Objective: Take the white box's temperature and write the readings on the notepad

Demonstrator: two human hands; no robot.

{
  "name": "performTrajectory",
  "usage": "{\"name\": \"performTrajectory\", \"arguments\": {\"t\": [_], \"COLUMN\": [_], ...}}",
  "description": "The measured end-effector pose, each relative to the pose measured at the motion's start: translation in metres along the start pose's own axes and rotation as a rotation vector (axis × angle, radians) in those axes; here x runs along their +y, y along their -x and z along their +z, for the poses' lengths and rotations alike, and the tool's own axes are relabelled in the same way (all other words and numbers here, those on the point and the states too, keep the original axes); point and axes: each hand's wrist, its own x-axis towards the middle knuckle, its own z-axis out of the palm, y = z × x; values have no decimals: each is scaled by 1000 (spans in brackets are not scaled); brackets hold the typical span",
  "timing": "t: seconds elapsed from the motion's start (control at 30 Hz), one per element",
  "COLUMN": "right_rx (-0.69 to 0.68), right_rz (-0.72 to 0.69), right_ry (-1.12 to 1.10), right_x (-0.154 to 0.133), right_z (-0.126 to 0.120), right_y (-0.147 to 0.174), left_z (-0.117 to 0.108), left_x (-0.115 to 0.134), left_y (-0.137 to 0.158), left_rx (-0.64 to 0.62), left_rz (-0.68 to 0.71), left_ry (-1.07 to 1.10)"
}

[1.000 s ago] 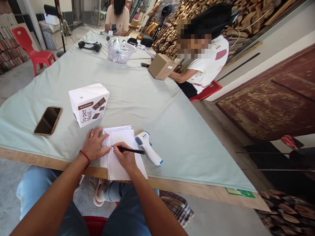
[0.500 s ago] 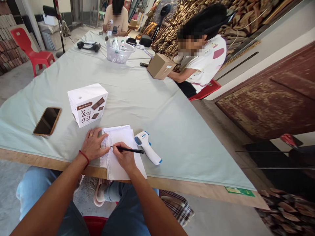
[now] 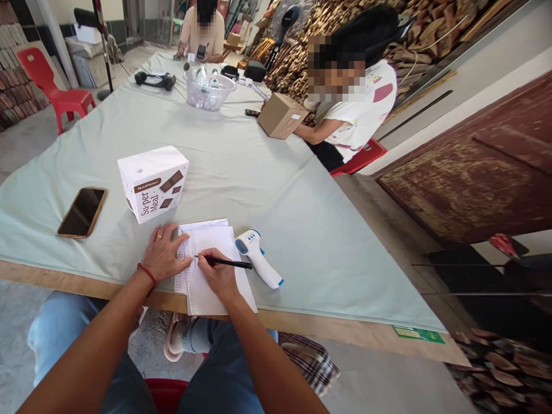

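My right hand (image 3: 219,277) grips a black pen (image 3: 228,263), its tip touching the white paper (image 3: 219,296) near the left side, where rows of small writing show. Spread flat, my left hand (image 3: 166,253) presses on the left edge of the sheets, fingers apart. More paper lies underneath, partly hidden. Just right of the paper rests a white and blue infrared thermometer (image 3: 261,261). Behind the paper stands a white "Su-per Meal" box (image 3: 155,184). Farther left lies a phone (image 3: 83,213) with a dark screen.
A pale green cloth covers the table (image 3: 328,253). Toward the back are a clear plastic basin (image 3: 210,95) with bottles and a black device (image 3: 155,80). At the right, a person holds a cardboard box (image 3: 282,116); another person (image 3: 202,34) sits at the far end.
My hands and the pen stay almost in place on the paper. At the far end, the seated person's hand has lowered toward the table.
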Motion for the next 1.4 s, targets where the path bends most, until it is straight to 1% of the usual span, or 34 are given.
{"name": "performTrajectory", "arguments": {"t": [0.33,0.77,0.97,1.17,1.4], "right_rx": [-6,30,18,27,18], "right_rz": [10,40,14,14,5], "right_ry": [-10,-7,16,9,17], "right_x": [-2,-1,1,2,1], "right_z": [-1,-1,0,-1,-1], "right_y": [0,0,0,0,0], "left_z": [0,1,2,1,2], "left_x": [0,0,-1,-1,-1], "left_y": [0,0,0,0,0], "left_rx": [-5,-2,11,-1,19], "left_rz": [-3,-1,7,2,3], "left_ry": [-16,-27,-3,-14,-1]}}
